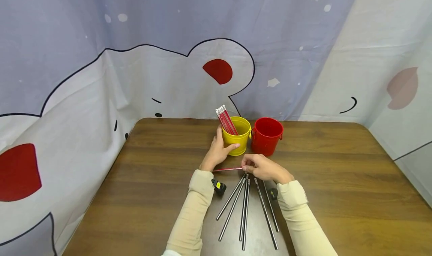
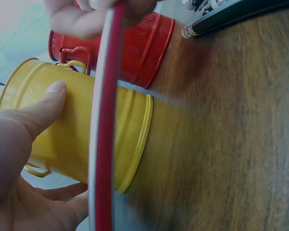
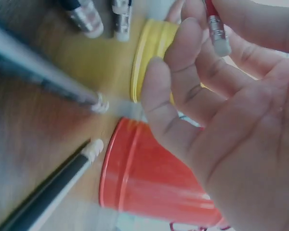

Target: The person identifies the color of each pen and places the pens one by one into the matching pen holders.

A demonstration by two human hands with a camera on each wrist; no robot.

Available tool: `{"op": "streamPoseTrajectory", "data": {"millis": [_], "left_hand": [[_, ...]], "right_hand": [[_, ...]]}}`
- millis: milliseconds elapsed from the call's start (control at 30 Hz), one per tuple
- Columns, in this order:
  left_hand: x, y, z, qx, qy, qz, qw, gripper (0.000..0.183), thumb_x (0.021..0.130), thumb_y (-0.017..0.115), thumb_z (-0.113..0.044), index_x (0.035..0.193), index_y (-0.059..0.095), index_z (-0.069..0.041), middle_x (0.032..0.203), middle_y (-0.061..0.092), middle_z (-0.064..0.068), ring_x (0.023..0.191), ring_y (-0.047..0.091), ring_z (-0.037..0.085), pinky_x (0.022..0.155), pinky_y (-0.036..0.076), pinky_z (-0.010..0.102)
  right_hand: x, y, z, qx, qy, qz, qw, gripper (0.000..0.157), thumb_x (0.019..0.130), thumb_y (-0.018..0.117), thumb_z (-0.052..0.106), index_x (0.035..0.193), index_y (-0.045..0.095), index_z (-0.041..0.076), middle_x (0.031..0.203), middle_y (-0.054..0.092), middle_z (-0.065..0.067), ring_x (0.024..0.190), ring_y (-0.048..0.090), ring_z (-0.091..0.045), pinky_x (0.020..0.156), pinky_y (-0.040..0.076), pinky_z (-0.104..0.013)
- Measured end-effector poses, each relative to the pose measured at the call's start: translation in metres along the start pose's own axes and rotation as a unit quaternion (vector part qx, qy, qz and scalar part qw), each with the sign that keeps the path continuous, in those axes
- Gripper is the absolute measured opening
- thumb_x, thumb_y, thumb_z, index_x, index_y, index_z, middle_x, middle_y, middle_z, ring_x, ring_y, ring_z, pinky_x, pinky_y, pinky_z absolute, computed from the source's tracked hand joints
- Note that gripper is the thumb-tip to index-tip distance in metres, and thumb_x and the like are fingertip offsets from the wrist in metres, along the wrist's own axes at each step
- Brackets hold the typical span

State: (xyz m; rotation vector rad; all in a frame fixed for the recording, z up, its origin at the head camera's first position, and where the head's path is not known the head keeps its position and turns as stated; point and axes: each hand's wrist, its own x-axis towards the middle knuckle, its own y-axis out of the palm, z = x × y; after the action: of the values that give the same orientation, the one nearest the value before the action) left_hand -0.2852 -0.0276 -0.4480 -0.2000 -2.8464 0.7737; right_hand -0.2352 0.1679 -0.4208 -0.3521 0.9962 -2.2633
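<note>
My left hand (image 1: 216,153) holds the yellow bucket (image 1: 241,140) from its left side, with the thumb across the front and the fingers around the other side. Red pencils (image 1: 227,122) lean to the left inside that bucket, white eraser ends up. In front of it, my right hand (image 1: 266,169) pinches one red pencil (image 1: 227,169) near its eraser end. This pencil lies roughly level, pointing left, and crosses the left wrist view close to the camera. In the right wrist view its white eraser (image 3: 222,47) sticks out between thumb and fingers.
A red bucket (image 1: 265,144) stands right beside the yellow one. Several black pencils (image 1: 245,211) lie fanned out on the wooden table (image 1: 145,196), between the forearms, erasers toward the buckets. A patterned cloth (image 1: 162,80) hangs behind the table.
</note>
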Motion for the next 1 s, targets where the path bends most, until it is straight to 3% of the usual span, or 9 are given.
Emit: {"op": "streamPoseTrajectory", "data": {"millis": [233,433,667,800,1000], "left_hand": [[-0.002,-0.001,-0.001,0.001,-0.006,0.000,1.0000,0.098,0.079,0.068,-0.043,0.146,-0.002,-0.029,0.139,0.036,0.016,0.127,0.035,0.035,0.104,0.028,0.052],[-0.001,0.000,0.000,0.001,-0.009,0.003,1.0000,0.098,0.079,0.067,-0.044,0.146,-0.002,-0.028,0.139,0.036,0.015,0.126,0.035,0.034,0.104,0.028,0.051],[0.001,0.001,0.000,0.005,-0.004,0.002,1.0000,0.098,0.079,0.067,-0.045,0.146,-0.002,-0.027,0.139,0.035,0.016,0.127,0.034,0.036,0.103,0.028,0.054],[0.001,0.001,0.000,0.004,0.001,0.002,1.0000,0.097,0.080,0.066,-0.045,0.146,-0.002,-0.027,0.139,0.035,0.016,0.126,0.034,0.037,0.103,0.028,0.054],[0.001,0.002,0.000,0.001,-0.004,0.001,1.0000,0.097,0.079,0.067,-0.046,0.146,-0.001,-0.028,0.139,0.035,0.016,0.127,0.034,0.035,0.103,0.028,0.053]], "right_hand": [[-0.013,-0.010,-0.003,0.057,0.012,-0.048,0.997,0.006,0.086,0.060,0.003,0.091,0.061,0.003,0.081,0.061,-0.007,0.076,0.056,-0.019,0.069,0.048,-0.027],[-0.025,-0.023,0.017,0.111,0.009,-0.094,0.989,0.007,0.083,0.060,-0.003,0.091,0.060,-0.002,0.083,0.061,-0.014,0.077,0.054,-0.024,0.066,0.047,-0.024],[-0.027,-0.030,0.022,0.200,-0.036,-0.149,0.968,0.009,0.083,0.060,-0.006,0.091,0.058,-0.007,0.083,0.058,-0.019,0.066,0.054,-0.016,0.060,0.048,-0.024],[-0.027,-0.032,0.023,0.220,-0.049,-0.188,0.956,0.010,0.083,0.063,-0.002,0.091,0.060,-0.005,0.082,0.060,-0.013,0.068,0.054,-0.011,0.061,0.047,-0.020],[-0.027,-0.033,0.030,0.235,-0.065,-0.229,0.942,0.008,0.084,0.063,0.000,0.089,0.059,-0.005,0.084,0.060,-0.011,0.074,0.056,-0.015,0.068,0.047,-0.020]]}}
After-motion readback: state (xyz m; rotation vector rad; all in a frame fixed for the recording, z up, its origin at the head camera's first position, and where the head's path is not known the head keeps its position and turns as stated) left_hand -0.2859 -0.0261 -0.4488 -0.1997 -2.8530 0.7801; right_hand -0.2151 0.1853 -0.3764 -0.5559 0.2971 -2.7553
